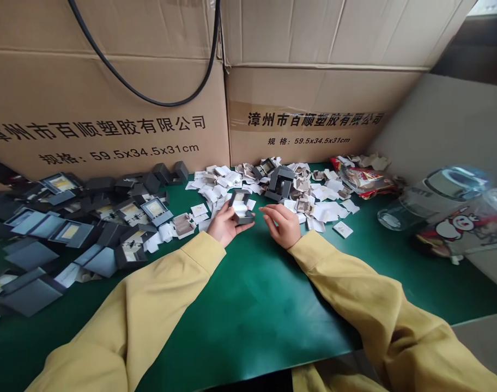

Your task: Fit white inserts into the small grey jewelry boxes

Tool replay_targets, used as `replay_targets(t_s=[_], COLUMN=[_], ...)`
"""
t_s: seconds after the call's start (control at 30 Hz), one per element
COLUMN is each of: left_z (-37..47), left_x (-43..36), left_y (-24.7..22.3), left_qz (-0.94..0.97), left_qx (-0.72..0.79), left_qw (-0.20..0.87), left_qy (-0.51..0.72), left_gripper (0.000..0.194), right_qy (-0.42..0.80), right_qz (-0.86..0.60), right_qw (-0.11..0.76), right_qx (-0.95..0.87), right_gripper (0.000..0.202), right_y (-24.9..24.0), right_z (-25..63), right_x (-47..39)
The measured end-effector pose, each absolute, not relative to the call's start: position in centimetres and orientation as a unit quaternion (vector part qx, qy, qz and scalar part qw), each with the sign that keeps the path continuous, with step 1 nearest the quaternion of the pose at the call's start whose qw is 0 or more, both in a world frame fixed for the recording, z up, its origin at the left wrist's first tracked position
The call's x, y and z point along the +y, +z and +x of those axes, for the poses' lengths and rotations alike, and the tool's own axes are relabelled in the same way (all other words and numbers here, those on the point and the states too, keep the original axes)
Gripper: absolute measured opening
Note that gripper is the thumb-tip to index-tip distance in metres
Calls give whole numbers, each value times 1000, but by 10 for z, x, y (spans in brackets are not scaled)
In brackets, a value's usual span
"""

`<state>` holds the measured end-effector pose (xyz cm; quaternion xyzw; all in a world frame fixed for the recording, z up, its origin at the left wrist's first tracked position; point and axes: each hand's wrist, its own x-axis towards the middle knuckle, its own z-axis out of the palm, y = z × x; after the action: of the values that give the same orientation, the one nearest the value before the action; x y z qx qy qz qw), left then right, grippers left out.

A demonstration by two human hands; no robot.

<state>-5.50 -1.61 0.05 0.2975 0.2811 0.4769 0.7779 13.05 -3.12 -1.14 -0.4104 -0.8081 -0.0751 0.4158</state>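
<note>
A small dark hinged gift box (pixel 242 215), lid raised and pale lining showing, rests in my left hand (pixel 224 224), whose fingers are closed around it. Just to the right of that box is my right hand (pixel 282 224), fingers bent and slightly apart, with nothing visible in them. Beyond both hands lies a heap of white cards and folded paper inserts (pixel 222 182). Among these papers stand more dark boxes (pixel 280 182).
Many dark boxes (pixel 105 234), several with lids up, cover the left of the green table (pixel 248 305). Large cardboard cartons (pixel 150 98) wall off the back, a black cable (pixel 162 103) hanging before them. On the right are clear plastic containers (pixel 436 196) and a red snack bag (pixel 365 181).
</note>
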Motion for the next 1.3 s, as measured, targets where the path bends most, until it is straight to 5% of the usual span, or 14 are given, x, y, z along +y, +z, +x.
replay_targets(t_s=[0.47,1.03,1.3], left_z=[-56,-54,-51], left_x=[-12,-14,-16], left_y=[-3,1,4], left_qz=[225,246,249], left_qx=[312,324,340], left_qw=[762,771,759], left_qy=[522,490,497], left_gripper=[32,31,30], right_qy=[-30,72,115], right_qz=[-533,-514,-539], right_qw=[202,304,346], right_qx=[-821,-798,-760], right_gripper=[26,47,20], right_y=[-18,-23,-18], right_z=[107,114,115], right_x=[4,5,6])
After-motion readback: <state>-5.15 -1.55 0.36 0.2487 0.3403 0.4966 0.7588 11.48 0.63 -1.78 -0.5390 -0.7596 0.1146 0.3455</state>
